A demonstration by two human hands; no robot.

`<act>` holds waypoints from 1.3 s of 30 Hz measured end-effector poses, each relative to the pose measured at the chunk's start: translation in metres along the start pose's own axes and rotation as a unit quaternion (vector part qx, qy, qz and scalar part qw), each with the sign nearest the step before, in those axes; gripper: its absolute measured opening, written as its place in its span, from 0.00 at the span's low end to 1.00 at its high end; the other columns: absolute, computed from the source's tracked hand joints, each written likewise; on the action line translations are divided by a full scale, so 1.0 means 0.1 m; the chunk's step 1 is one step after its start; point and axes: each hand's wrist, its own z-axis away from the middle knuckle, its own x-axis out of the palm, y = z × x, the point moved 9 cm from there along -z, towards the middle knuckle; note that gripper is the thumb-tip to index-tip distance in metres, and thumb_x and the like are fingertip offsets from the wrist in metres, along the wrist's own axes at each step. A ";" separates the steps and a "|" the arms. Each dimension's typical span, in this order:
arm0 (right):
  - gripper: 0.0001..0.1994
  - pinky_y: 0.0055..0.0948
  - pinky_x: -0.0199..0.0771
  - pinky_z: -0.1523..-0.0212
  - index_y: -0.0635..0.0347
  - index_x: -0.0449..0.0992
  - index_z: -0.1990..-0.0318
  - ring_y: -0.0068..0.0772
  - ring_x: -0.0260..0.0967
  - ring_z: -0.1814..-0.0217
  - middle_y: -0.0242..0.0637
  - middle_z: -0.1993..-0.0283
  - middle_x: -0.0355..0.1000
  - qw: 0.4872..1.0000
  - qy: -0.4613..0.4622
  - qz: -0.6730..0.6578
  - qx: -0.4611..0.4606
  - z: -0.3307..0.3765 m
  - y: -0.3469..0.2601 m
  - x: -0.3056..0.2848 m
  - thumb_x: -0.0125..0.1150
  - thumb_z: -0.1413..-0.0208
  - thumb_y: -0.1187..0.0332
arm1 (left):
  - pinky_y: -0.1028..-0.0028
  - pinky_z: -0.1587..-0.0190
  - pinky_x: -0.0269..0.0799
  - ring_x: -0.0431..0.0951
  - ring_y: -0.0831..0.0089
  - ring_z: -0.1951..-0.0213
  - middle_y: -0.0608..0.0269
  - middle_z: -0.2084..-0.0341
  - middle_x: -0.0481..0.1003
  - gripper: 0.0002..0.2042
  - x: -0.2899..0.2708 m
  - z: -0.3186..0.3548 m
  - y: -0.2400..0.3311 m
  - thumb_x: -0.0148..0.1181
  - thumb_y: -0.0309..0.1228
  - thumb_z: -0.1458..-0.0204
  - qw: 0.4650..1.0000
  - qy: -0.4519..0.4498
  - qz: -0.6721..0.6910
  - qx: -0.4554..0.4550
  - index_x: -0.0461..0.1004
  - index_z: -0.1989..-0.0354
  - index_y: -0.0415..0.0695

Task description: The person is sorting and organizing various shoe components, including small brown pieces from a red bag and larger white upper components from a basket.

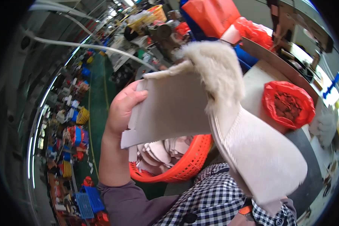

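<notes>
My left hand [125, 103] grips the left edge of a pale boot upper [173, 101], thumb on its near face and fingers hidden behind. Held up in front of me, the upper has cream fur trim [220, 66] along its top and a stitched seam. Its right part, a rounded panel [267, 150], hangs down over my checked apron and is slightly blurred. Of my right hand only a sliver of skin shows past the panel's lower edge; its fingers are hidden. Below the upper, an orange-red basket [194, 160] holds several pale cut pieces [162, 150].
On the worktable at right stands a red plastic bag [267, 100] of dark red scraps [287, 105]. A wooden ledge [278, 60] edges the table, with machine parts [286, 20] beyond. A green aisle [101, 75] runs at left past crates and heaped goods. A white hose [101, 47] crosses above.
</notes>
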 end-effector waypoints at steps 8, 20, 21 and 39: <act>0.24 0.32 0.65 0.45 0.65 0.69 0.49 0.34 0.68 0.49 0.39 0.53 0.71 0.944 -0.101 0.068 -0.308 0.62 -0.84 0.21 0.60 0.45 0.54 | 0.73 0.51 0.70 0.74 0.72 0.54 0.56 0.54 0.71 0.21 2.61 -0.53 -2.10 0.45 0.23 0.43 0.926 -0.325 -0.002 -0.192 0.56 0.40 0.38; 0.26 0.27 0.74 0.63 0.63 0.72 0.52 0.27 0.74 0.66 0.40 0.59 0.76 0.974 0.214 0.045 0.067 0.71 -0.14 -2.23 0.38 0.36 0.49 | 0.63 0.45 0.61 0.65 0.57 0.47 0.50 0.46 0.61 0.34 4.96 -0.64 -3.83 0.64 0.25 0.58 0.815 -0.294 -0.420 0.270 0.58 0.39 0.47; 0.21 0.27 0.73 0.62 0.63 0.74 0.54 0.26 0.73 0.67 0.40 0.61 0.76 0.966 0.232 0.108 0.038 0.79 -0.22 -2.31 0.43 0.37 0.53 | 0.61 0.43 0.58 0.62 0.54 0.45 0.51 0.45 0.58 0.36 5.07 -0.47 -3.55 0.65 0.26 0.61 0.765 -0.273 -0.459 0.361 0.58 0.39 0.50; 0.17 0.36 0.67 0.52 0.57 0.75 0.67 0.35 0.65 0.51 0.33 0.60 0.69 0.607 0.063 0.739 -0.285 0.52 -1.36 -2.11 0.65 0.57 0.53 | 0.55 0.43 0.62 0.70 0.53 0.47 0.53 0.55 0.73 0.08 5.04 0.39 -3.97 0.54 0.29 0.54 0.593 -0.341 -0.543 0.488 0.73 0.68 0.40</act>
